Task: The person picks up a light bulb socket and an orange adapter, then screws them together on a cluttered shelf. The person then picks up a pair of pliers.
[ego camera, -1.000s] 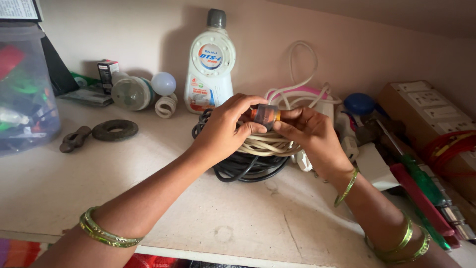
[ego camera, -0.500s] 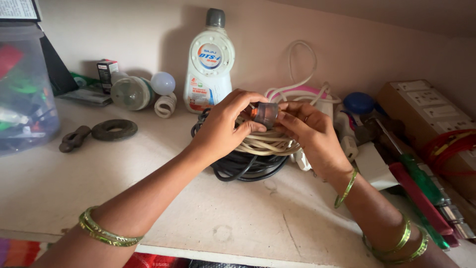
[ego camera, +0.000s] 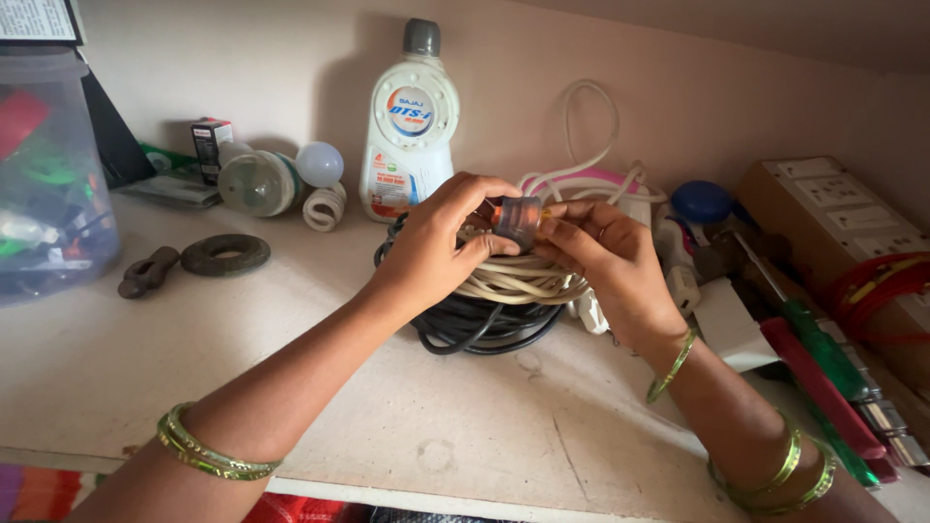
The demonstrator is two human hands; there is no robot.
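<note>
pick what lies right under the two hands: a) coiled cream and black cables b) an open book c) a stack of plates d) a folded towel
a: both the left hand and the right hand pinch a small translucent plug-like piece just above the coiled cream cable, which sits on a coiled black cable on the shelf.

A small translucent plastic piece [ego camera: 518, 218], smoky and glossy with an orange glint, sits between the left hand [ego camera: 436, 247] and right hand [ego camera: 605, 266]. Beneath, at six o'clock, lie a smooth cream plastic-coated cable coil [ego camera: 518, 281] and a glossy black cable coil [ego camera: 484, 329]. The surface [ego camera: 387, 416] is matt, scuffed and stained. At twelve o'clock stands a glossy white plastic bottle [ego camera: 409, 126]. At nine o'clock lies a dull, rough, dark ring [ego camera: 226, 255].
</note>
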